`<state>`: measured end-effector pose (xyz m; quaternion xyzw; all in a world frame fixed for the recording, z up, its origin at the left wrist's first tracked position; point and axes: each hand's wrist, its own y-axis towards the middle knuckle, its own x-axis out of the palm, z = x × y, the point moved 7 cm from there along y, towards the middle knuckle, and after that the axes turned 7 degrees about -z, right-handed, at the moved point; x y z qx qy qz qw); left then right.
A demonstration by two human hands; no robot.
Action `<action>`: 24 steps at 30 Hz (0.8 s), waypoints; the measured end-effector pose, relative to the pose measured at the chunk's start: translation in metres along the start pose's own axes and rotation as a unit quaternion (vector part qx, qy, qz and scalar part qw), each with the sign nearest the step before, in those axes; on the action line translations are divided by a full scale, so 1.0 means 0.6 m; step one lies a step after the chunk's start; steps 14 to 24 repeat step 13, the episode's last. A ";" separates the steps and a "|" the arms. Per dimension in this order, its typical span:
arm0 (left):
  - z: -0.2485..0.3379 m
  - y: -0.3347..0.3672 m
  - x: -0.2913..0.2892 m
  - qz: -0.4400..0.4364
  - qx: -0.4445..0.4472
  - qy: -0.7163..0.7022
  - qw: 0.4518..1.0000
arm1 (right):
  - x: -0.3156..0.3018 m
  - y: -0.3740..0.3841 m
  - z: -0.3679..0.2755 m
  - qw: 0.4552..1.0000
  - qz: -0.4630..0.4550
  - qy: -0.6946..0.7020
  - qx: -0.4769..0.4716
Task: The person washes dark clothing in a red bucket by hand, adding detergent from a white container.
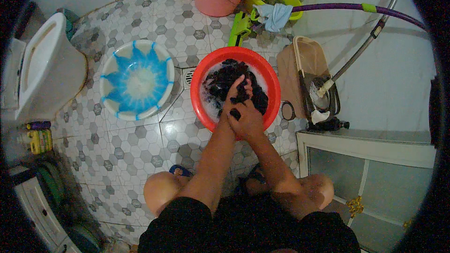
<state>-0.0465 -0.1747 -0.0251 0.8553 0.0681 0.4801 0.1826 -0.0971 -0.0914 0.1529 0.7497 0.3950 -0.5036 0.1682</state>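
Observation:
A red basin (198,105) on the tiled floor holds soapy water and a wet black cloth (225,77). Both my hands are over it and close together. My left hand (234,94) reaches further in, with bunched black fabric between its thumb and fingers. Against the left wrist and palm, my right hand (249,121) is closed, and a bit of black cloth shows at its inner side. Part of the right hand's grip is hidden by its own back. What kind of garment the cloth is, I cannot make out.
Left of the red basin stands a white and blue basin (161,93), with a floor drain (189,78) between them. A pink bucket (218,0) and green mop head (240,28) are beyond. A beige bin (289,70) stands right; a toilet (56,65) is far left.

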 end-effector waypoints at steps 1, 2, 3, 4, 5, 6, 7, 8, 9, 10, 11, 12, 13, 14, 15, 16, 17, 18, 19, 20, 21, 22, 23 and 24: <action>0.021 -0.016 -0.006 0.022 -0.003 0.014 1.000 | 0.004 0.010 -0.016 0.999 0.036 0.012 -0.022; -0.068 0.000 -0.020 0.152 0.249 0.202 0.935 | -0.009 -0.008 0.092 0.996 0.077 -0.004 0.052; -0.080 0.001 -0.012 0.203 0.279 0.250 0.905 | -0.022 0.013 0.121 0.992 0.112 -0.005 0.064; -0.080 0.004 -0.006 0.249 0.312 0.298 0.867 | -0.032 0.044 0.153 0.987 0.146 -0.006 0.070; -0.087 0.014 -0.002 0.265 0.313 0.310 0.858 | -0.018 0.082 0.231 0.981 0.106 0.091 0.135; -0.103 0.031 -0.004 0.281 0.307 0.318 0.852 | -0.008 0.110 0.322 0.960 0.069 0.180 0.202; -0.116 0.043 -0.007 0.300 0.303 0.327 0.844 | -0.001 0.114 0.381 0.926 0.031 0.268 0.264; -0.105 0.038 -0.006 0.282 0.319 0.327 0.844 | 0.001 0.114 0.358 0.935 0.017 0.274 0.223; -0.057 0.013 -0.019 0.279 0.343 0.304 0.844 | 0.014 0.117 0.287 0.943 -0.003 0.285 0.170; -0.013 -0.010 -0.033 0.275 0.364 0.281 0.844 | 0.026 0.113 0.218 0.950 -0.023 0.291 0.116; -0.009 -0.005 -0.034 0.106 0.343 0.168 0.918 | 0.034 0.086 0.159 0.953 0.025 0.300 0.022; 0.002 -0.019 -0.030 -0.032 0.279 0.053 0.958 | 0.020 0.054 0.060 0.904 0.115 0.401 -0.091; 0.009 -0.026 -0.037 -0.030 0.285 0.056 0.956 | 0.033 0.042 0.041 0.938 0.117 0.310 -0.097; 0.009 -0.026 -0.037 -0.030 0.285 0.056 0.956 | 0.033 0.042 0.041 0.938 0.117 0.310 -0.097; 0.009 -0.026 -0.037 -0.030 0.285 0.056 0.956 | 0.033 0.042 0.041 0.938 0.117 0.310 -0.097; 0.009 -0.026 -0.037 -0.030 0.285 0.056 0.956 | 0.033 0.042 0.041 0.938 0.117 0.310 -0.097; 0.009 -0.026 -0.037 -0.030 0.285 0.056 0.956 | 0.033 0.042 0.041 0.938 0.117 0.310 -0.097; 0.009 -0.026 -0.037 -0.030 0.285 0.056 0.956 | 0.033 0.042 0.041 0.938 0.117 0.310 -0.097; 0.009 -0.026 -0.037 -0.030 0.285 0.056 0.956 | 0.033 0.042 0.041 0.938 0.117 0.310 -0.097; 0.009 -0.026 -0.037 -0.030 0.285 0.056 0.956 | 0.033 0.042 0.041 0.938 0.117 0.310 -0.097; 0.009 -0.026 -0.037 -0.030 0.285 0.056 0.956 | 0.033 0.042 0.041 0.938 0.117 0.310 -0.097; 0.009 -0.026 -0.037 -0.030 0.285 0.056 0.956 | 0.033 0.042 0.041 0.938 0.117 0.310 -0.097; 0.009 -0.026 -0.037 -0.030 0.285 0.056 0.956 | 0.033 0.042 0.041 0.938 0.117 0.310 -0.097; 0.009 -0.026 -0.037 -0.030 0.285 0.056 0.956 | 0.033 0.042 0.041 0.938 0.117 0.310 -0.097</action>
